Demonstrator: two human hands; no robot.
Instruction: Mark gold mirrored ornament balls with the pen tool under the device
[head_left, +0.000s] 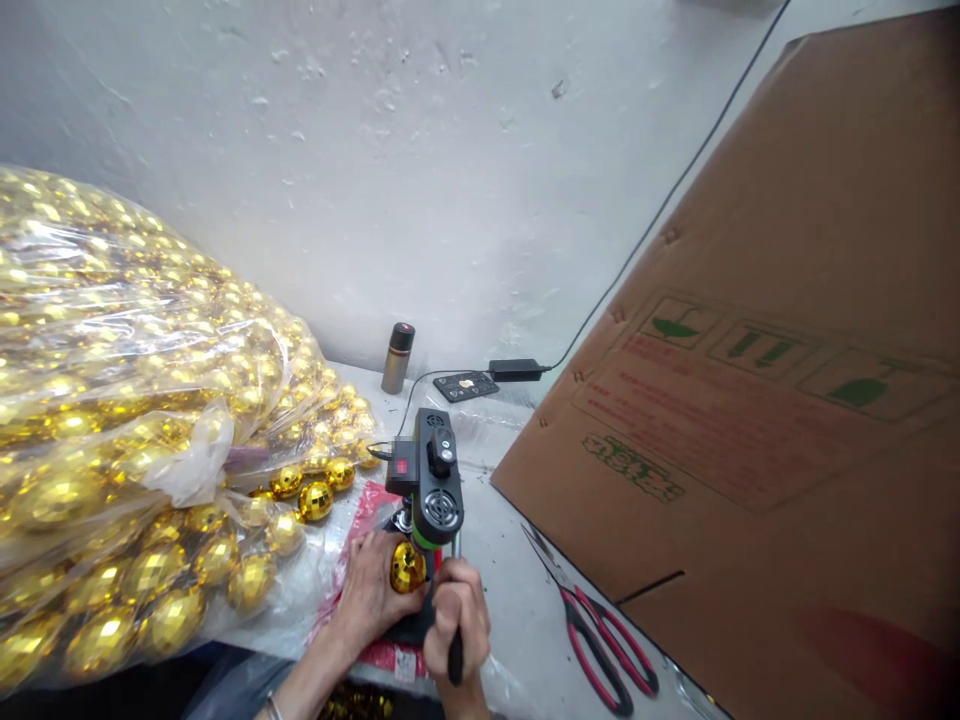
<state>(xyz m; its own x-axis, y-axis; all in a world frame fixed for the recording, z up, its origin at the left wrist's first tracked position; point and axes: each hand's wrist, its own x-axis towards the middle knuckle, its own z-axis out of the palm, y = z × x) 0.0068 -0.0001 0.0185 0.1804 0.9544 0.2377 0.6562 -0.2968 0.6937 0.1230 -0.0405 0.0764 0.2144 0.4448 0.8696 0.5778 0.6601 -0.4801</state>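
Note:
A small black bench drill press [439, 470] with a green band stands on the table in front of me. My left hand [373, 590] is closed around a gold mirror-faceted ball [408, 568], keeping it below the drill head. A dark spot shows on top of the ball; the drill tip is hidden from this angle. To the right, my right hand [459, 615] is wrapped around a lever handle [455, 658] with a black grip, beside the drill press. Red plastic wrap [367, 510] lies beneath the machine's base.
A large clear bag of gold balls [135, 380] fills the left, several loose balls [315, 500] at its edge. Red-and-black scissors [592, 630] lie right, beside a big cardboard box [750, 350]. Behind are a bottle [397, 358], a phone-like slab [465, 386] and a corded power adapter [515, 370].

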